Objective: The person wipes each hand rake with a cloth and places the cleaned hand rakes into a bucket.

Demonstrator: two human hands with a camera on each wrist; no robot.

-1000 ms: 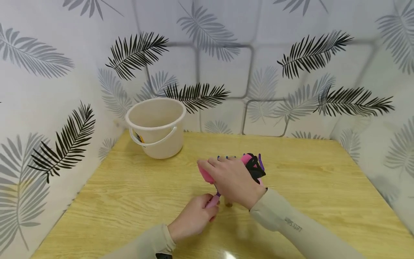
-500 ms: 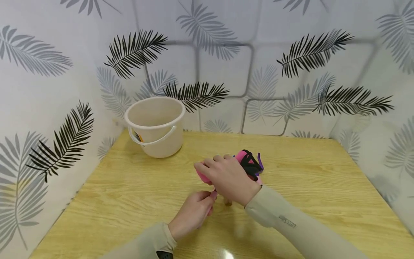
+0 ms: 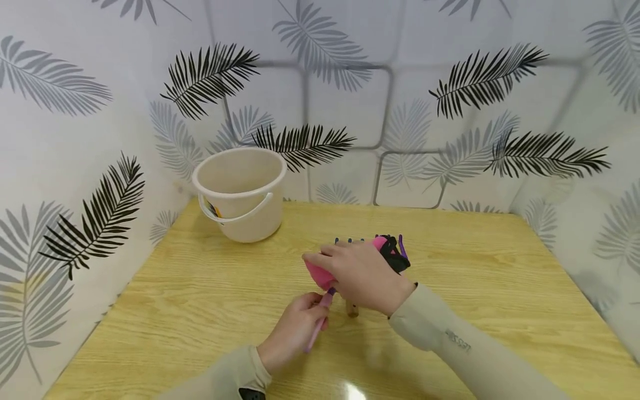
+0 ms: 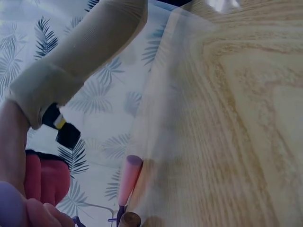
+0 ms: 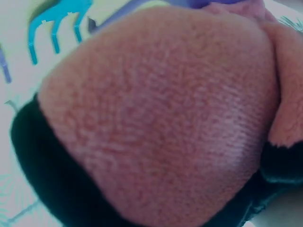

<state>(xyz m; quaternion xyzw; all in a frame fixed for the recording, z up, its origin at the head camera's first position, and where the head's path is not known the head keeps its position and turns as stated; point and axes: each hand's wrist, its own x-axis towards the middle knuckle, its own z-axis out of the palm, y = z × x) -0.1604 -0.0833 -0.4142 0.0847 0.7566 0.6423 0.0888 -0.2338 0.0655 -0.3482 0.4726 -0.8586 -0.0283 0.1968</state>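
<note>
In the head view my left hand [image 3: 295, 328] holds a slim tool by its pink handle [image 3: 313, 335], its lower end pointing down toward me. A purple collar tops this handle, and the tool's head is hidden by my right hand [image 3: 367, 275]. That hand grips a pink bundle with black straps [image 3: 395, 256] from above. Blue rake tines [image 5: 57, 28] and a purple prong [image 3: 401, 246] stick out beyond it. Under the palm, a wooden handle end [image 3: 352, 310] shows. Another pink handle [image 4: 129, 182] appears beside the wooden one in the left wrist view.
A cream bucket [image 3: 250, 222] with a white bail handle stands at the back left of the wood-grain table [image 3: 475, 278]. Leaf-patterned sheeting [image 3: 340, 166] rises along the table's back and sides.
The pink handle in my left hand has shifted, and its lower end now shows below the fingers. My right hand moved slightly left, then back, still gripping the bundle.
</note>
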